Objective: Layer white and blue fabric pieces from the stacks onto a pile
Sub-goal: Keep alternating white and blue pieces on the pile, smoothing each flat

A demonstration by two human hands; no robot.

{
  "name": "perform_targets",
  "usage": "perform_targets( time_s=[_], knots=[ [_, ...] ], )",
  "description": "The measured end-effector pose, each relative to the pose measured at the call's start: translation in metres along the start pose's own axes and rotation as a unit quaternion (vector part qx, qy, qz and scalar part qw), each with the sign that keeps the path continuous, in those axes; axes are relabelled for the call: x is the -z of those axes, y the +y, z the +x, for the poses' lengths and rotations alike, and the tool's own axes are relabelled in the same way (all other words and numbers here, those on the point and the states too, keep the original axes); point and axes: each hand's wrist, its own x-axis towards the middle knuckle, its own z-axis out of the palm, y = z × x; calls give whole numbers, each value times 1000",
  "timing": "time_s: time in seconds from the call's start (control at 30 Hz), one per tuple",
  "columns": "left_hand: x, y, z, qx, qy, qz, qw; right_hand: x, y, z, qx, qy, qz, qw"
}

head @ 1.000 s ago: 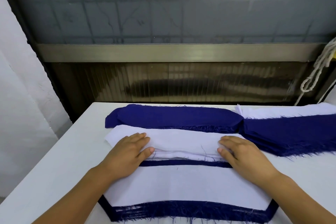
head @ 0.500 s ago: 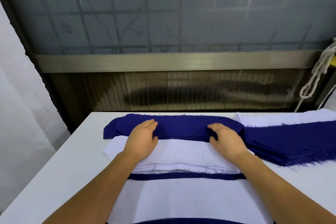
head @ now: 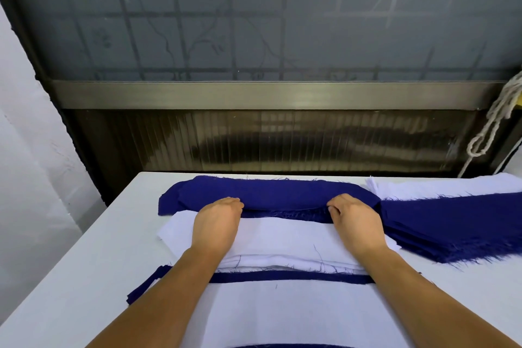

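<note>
Both hands at the blue fabric stack

Head view: left hand (head: 217, 224) and right hand (head: 354, 222) curl their fingers on the near edge of the blue stack (head: 268, 195), lying across the white stack (head: 282, 237) behind the layered pile (head: 282, 311) on the tabletop (head: 84, 263).

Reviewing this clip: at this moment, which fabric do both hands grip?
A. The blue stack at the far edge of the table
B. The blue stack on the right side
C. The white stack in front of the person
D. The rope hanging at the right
A: the left hand and right hand both have fingers curled on the near edge of the far blue stack, beyond the white stack.
</note>
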Motion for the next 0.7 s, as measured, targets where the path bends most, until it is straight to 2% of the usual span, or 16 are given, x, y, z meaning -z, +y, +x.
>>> perform_targets(
  time_s=[0.27,0.5,0.7],
  knots=[
    [15,9,-5,14,52,-35,998,3,-2,-3,-14,25,64,998],
    [9,4,-6,21,57,-114,992,2,3,-6,-10,25,144,989],
    [4,1,-6,-17,45,-84,995,1,4,-9,4,47,174,984]
  ],
)
